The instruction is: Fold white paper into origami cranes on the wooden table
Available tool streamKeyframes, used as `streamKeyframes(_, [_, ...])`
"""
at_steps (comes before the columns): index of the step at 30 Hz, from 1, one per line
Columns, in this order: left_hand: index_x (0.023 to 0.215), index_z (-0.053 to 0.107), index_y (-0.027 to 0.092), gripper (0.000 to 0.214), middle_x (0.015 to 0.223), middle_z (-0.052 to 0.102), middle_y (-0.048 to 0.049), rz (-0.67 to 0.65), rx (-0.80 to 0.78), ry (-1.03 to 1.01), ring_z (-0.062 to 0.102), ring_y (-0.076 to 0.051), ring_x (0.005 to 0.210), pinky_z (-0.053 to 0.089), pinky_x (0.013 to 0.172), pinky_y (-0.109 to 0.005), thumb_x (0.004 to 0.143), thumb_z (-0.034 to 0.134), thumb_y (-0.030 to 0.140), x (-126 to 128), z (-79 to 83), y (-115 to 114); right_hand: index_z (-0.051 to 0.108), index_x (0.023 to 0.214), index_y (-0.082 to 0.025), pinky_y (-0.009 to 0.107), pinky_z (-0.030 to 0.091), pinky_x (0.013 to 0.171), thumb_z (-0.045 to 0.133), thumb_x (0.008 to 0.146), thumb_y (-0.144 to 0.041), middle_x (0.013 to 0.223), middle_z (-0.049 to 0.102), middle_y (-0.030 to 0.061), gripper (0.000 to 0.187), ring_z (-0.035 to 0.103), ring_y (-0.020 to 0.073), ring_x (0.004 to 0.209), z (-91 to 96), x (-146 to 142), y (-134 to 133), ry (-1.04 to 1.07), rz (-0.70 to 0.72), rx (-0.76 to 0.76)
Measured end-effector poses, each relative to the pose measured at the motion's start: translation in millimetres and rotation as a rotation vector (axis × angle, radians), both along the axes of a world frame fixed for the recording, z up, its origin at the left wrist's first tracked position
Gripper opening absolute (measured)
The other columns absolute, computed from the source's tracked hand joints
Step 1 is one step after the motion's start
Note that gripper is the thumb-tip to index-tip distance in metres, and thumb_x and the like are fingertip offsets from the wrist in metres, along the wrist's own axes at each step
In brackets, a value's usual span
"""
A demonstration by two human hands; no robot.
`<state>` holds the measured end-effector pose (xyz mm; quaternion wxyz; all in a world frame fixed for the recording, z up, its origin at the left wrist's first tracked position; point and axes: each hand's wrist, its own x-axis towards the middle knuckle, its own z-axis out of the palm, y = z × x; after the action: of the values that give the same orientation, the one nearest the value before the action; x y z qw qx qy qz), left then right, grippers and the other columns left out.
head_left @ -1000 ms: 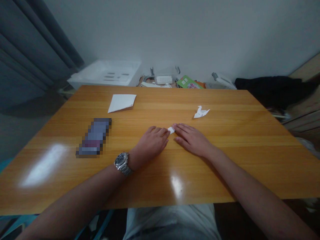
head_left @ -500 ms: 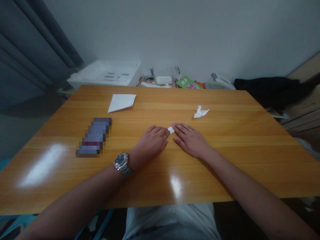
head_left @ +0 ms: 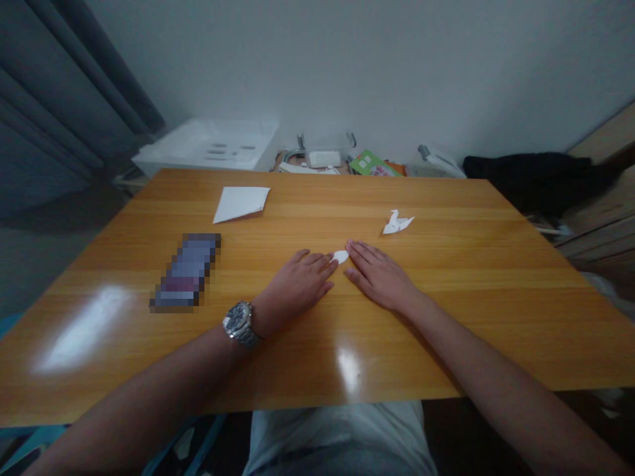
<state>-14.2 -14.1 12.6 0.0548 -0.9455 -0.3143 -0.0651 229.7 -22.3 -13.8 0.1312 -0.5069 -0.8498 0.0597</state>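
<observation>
A small folded piece of white paper (head_left: 340, 256) lies flat on the wooden table, partly covered by my fingertips. My left hand (head_left: 306, 276), with a metal watch (head_left: 240, 321) on its wrist, rests over the paper's left end, fingers stretched out. On the other side, my right hand (head_left: 380, 272) lies flat with its fingertips at the right end. Only the middle of the paper shows between them. Beyond my right hand stands a white folded paper bird (head_left: 397, 223).
At the far left of the table (head_left: 307, 344) is a stack of white paper (head_left: 242, 203). A pixelated phone-like object (head_left: 187, 272) lies left of my left hand. Behind the table stand a white plastic tray (head_left: 208, 145) and a green booklet (head_left: 372, 162).
My right hand has slid slightly right and away, so more of the folded paper shows between my hands. My left hand has hardly moved.
</observation>
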Motion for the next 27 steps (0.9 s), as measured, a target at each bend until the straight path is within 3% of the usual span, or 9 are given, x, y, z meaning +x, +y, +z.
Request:
streamKeyframes(9, [0.147,0.051,0.015,0.047,0.150,0.054,-0.0111,-0.009,-0.023,-0.013,0.049,-0.027,0.138,0.027,0.121,-0.046,0.107,0.040,0.038,-4.0,-4.0,3.5,0.030,0.161,-0.016,0.048,0.028,0.126,0.029,0.107,-0.048,0.165,0.034,0.0123,0.063,0.029,0.0232,0.154,0.0,-11.6,1.5,0.033,0.162,-0.033])
streamKeyframes(15, [0.147,0.051,0.012,0.049,0.152,0.053,-0.0132,-0.018,-0.010,0.023,0.046,-0.026,0.142,0.026,0.123,-0.047,0.108,0.038,0.038,-3.0,-5.6,-0.2,0.032,0.160,-0.012,0.046,0.023,0.128,0.028,0.107,-0.050,0.166,0.030,0.0120,0.065,0.026,0.0231,0.155,-2.0,-12.0,0.3,-0.019,0.144,-0.061])
streamKeyframes(20, [0.149,0.048,0.006,0.051,0.155,0.048,-0.0174,0.014,0.051,0.054,0.041,-0.029,0.146,0.025,0.123,-0.049,0.107,0.038,0.034,-0.6,-4.9,-11.1,0.030,0.161,-0.017,0.047,0.025,0.127,0.031,0.107,-0.051,0.166,0.030,0.0107,0.064,0.027,0.0227,0.155,-0.5,-13.4,-1.3,-0.023,0.120,-0.054])
streamKeyframes(27, [0.144,0.053,0.009,0.048,0.145,0.058,-0.0150,0.033,0.030,0.007,0.052,-0.028,0.136,0.031,0.120,-0.047,0.106,0.041,0.036,1.7,-5.5,-11.0,0.030,0.161,-0.013,0.046,0.021,0.128,0.029,0.107,-0.051,0.167,0.028,0.0110,0.066,0.024,0.0239,0.156,-5.3,-18.1,-2.4,-0.049,0.112,-0.054])
